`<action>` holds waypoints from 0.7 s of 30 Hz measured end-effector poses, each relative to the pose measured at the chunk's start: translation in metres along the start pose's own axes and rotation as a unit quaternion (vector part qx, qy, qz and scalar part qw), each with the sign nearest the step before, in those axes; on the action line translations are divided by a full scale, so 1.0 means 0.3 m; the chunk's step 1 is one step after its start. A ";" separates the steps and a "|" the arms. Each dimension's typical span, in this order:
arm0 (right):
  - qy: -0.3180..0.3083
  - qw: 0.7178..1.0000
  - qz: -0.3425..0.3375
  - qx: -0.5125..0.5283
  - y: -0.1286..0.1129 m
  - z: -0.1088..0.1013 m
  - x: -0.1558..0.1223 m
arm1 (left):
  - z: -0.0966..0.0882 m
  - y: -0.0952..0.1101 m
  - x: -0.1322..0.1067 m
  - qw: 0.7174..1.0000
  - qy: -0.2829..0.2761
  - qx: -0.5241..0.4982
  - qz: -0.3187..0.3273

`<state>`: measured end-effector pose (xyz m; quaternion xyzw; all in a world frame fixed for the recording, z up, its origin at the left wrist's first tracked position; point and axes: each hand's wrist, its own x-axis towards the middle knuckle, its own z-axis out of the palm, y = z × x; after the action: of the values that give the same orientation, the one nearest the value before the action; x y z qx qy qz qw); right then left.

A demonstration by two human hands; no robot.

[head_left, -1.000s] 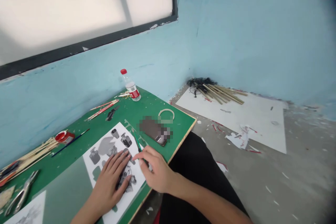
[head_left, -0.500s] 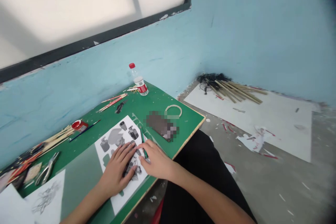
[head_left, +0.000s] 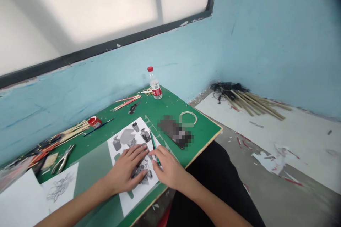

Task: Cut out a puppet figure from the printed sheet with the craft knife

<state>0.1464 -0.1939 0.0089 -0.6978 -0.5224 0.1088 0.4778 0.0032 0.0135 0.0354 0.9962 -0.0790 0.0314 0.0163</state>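
Note:
My left hand (head_left: 130, 170) lies palm down with fingers stretched out on a white sheet (head_left: 125, 202) printed with grey still-life pictures. My right hand (head_left: 169, 166) is at the sheet's right side, its fingers curled around a slim green pencil (head_left: 152, 141). The index fingertip almost meets the left fingertips, and the thumb points in beneath it. The pencil slants up past the index finger; part of it is hidden by the fingers.
On the green table (head_left: 183, 101) are a blurred-out phone (head_left: 173, 133), a ring (head_left: 195, 118), a bottle (head_left: 156, 87), a red paint jar (head_left: 93, 122), a paintbrush (head_left: 99, 127), pliers (head_left: 64, 159) and a drawing (head_left: 62, 186). Bundled sticks (head_left: 258, 103) lie on the floor.
The whole view has shifted, so the table and hands appear further right. My left hand stays flat on the sheet; my right hand has moved slightly, showing more of the pencil between its fingers.

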 end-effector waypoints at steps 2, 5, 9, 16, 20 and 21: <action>-0.003 1.000 0.006 0.003 -0.003 -0.003 -0.001 | -0.008 -0.024 0.000 1.000 -0.009 -0.010 0.021; -0.014 1.000 0.028 0.004 -0.010 -0.009 -0.002 | 0.000 -0.056 -0.001 0.999 -0.014 -0.027 0.043; -0.030 0.998 0.052 -0.004 -0.012 -0.014 -0.008 | 0.034 -0.071 -0.007 0.998 0.014 -0.032 0.051; 0.099 0.994 -0.040 0.014 -0.014 -0.045 -0.021 | 0.060 -0.062 -0.013 0.996 0.048 -0.043 0.055; 0.148 0.985 -0.083 0.008 -0.049 -0.119 0.023 | 0.059 -0.061 -0.001 0.993 0.095 -0.039 0.064; 0.153 0.984 -0.085 0.009 -0.061 -0.138 0.044 | 0.058 -0.060 0.002 0.992 0.103 -0.038 0.065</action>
<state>0.1676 -0.2058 0.0491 -0.6546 -0.4997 -0.0359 0.5661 0.0077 0.0306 0.0176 0.9791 -0.1426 0.1320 0.0600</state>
